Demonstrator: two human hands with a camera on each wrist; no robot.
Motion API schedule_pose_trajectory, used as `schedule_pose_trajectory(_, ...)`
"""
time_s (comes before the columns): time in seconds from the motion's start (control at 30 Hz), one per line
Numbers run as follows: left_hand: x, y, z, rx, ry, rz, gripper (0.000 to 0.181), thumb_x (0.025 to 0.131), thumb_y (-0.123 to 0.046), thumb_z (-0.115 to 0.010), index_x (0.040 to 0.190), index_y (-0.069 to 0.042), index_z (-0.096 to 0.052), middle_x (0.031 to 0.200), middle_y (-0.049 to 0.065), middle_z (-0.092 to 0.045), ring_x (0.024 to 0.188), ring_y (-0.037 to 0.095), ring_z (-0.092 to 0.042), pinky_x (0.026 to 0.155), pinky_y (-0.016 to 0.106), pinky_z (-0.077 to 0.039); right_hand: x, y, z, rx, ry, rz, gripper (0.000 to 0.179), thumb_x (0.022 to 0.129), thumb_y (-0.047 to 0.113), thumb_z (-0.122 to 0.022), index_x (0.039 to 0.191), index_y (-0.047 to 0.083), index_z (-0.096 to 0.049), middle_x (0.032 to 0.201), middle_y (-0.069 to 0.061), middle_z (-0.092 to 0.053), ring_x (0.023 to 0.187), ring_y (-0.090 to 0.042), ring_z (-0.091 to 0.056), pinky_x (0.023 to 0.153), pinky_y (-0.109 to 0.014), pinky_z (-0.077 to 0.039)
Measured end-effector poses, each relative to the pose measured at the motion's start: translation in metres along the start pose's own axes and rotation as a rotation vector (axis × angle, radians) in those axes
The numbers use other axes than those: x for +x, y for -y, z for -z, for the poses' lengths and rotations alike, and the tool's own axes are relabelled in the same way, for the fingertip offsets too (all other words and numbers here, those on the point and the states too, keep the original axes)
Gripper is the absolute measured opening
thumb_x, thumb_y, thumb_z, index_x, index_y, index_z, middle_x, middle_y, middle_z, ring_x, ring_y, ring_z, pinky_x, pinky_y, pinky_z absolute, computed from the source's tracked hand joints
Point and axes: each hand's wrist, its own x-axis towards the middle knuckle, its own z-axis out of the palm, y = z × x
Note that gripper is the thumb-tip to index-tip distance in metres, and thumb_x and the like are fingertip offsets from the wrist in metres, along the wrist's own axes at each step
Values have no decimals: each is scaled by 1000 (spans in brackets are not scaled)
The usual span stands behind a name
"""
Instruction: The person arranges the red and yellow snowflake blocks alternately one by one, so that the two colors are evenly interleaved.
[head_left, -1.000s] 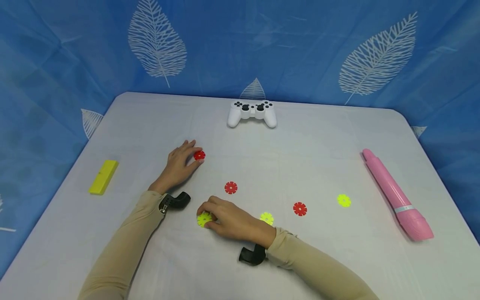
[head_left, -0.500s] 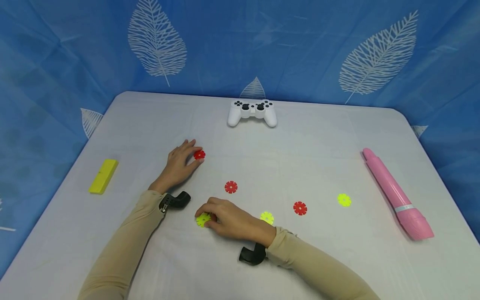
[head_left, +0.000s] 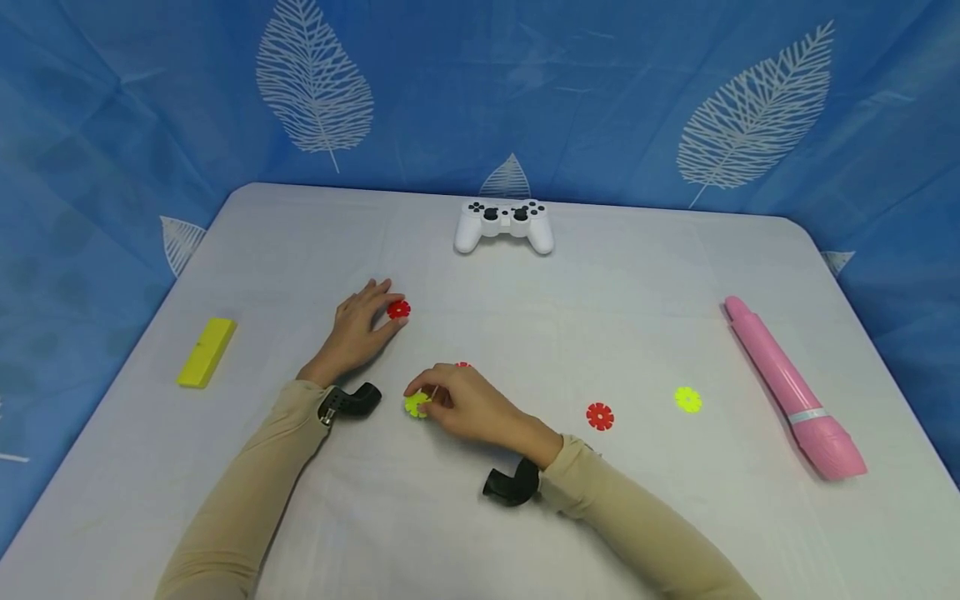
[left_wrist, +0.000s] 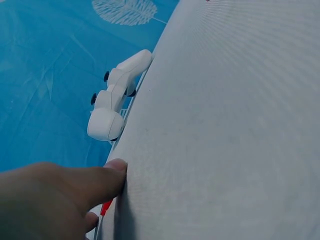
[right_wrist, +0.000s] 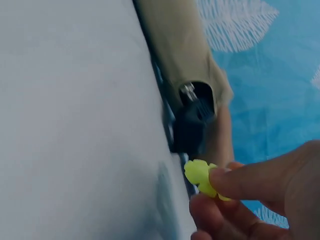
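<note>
In the head view, my right hand (head_left: 476, 406) pinches a yellow-green snowflake building disc (head_left: 417, 406) by its edge, above the table. The right wrist view shows that disc (right_wrist: 198, 173) tilted between thumb and fingers. Further left and back, my left hand (head_left: 358, 332) lies low on the table, thumb and index finger at opposite edges of a red snowflake disc (head_left: 399, 310). Only a sliver of red disc (left_wrist: 106, 206) shows below the thumb in the left wrist view. Another red disc (head_left: 463, 365) is mostly covered by the right hand.
On the white table (head_left: 600, 317), a red disc (head_left: 600, 417) and a yellow-green disc (head_left: 687, 400) lie to the right. Beyond them is a pink folded umbrella (head_left: 795, 392). A white game controller (head_left: 504, 227) sits at the back, a yellow block (head_left: 207, 352) at left.
My right hand has risen and moved slightly away from me with the yellow-green disc, now covering most of one red disc and hiding another yellow-green one. The left hand stays put.
</note>
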Motion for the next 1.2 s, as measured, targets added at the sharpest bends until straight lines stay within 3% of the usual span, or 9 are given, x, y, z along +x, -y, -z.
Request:
schedule_pose_trajectory(0.3, 0, -1, -1, -4, 1, 7, 42, 88, -26, -58, 124, -6, -52, 145, 18, -32, 138, 34, -19, 109, 53, -11, 22, -18, 17, 5, -150, -153, 20, 83, 4, -60, 101, 11, -66, 93, -5, -65, 73, -10, -59, 65, -18, -47)
schedule_pose_trajectory(0.67, 0, -2, -3, -13, -2, 1, 41, 88, -25, -58, 124, -6, -52, 145, 18, -32, 138, 34, -19, 109, 52, -11, 56, -43, 35, -81, -227, -333, 23, 84, 5, -56, 103, 14, -66, 97, -7, -67, 84, -17, -61, 75, -28, -50)
schedule_pose_trajectory(0.83, 0, -2, -2, -9, -1, 1, 42, 88, -25, -58, 124, -6, -52, 145, 19, -32, 138, 35, -19, 109, 53, -12, 71, -47, 37, -107, -216, -358, 23, 85, 7, -56, 106, 13, -64, 99, -7, -66, 88, -18, -60, 78, -30, -49)
schedule_pose_trajectory(1.2, -2, -3, 1, -13, 4, 9, 41, 89, -25, -57, 125, -6, -51, 145, 18, -31, 138, 34, -18, 109, 53, -10, 93, -47, 35, -119, -234, -330, 24, 85, 9, -60, 108, 7, -62, 97, -10, -67, 87, -19, -61, 80, -30, -49)
